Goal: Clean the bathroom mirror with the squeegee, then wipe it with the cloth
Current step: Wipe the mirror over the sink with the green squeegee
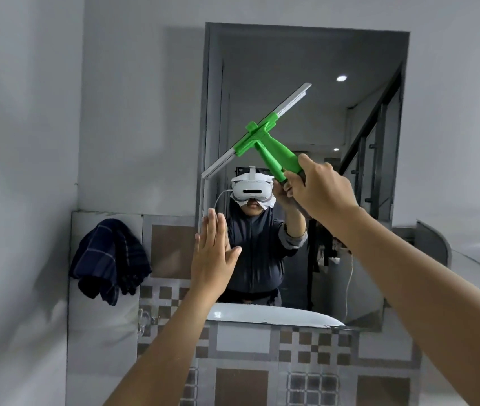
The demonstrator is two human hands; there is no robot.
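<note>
The bathroom mirror (306, 68) hangs on the wall straight ahead, tall and dark-framed. My right hand (320, 189) is shut on the green handle of the squeegee (265, 136), whose long grey blade runs diagonally from lower left to upper right across the mirror's left half. Whether the blade touches the glass I cannot tell. My left hand (213, 256) is flat with fingers together and pointing up, at the mirror's lower left edge, holding nothing. A dark blue checked cloth (109, 259) hangs on the tiled wall left of the mirror.
Brown and grey patterned tiles (291, 353) cover the wall under the mirror. A metal hook (145, 317) sticks out of the tiles at lower left. A curved glass shelf (473, 273) juts out at the right. The mirror reflects a person wearing a headset.
</note>
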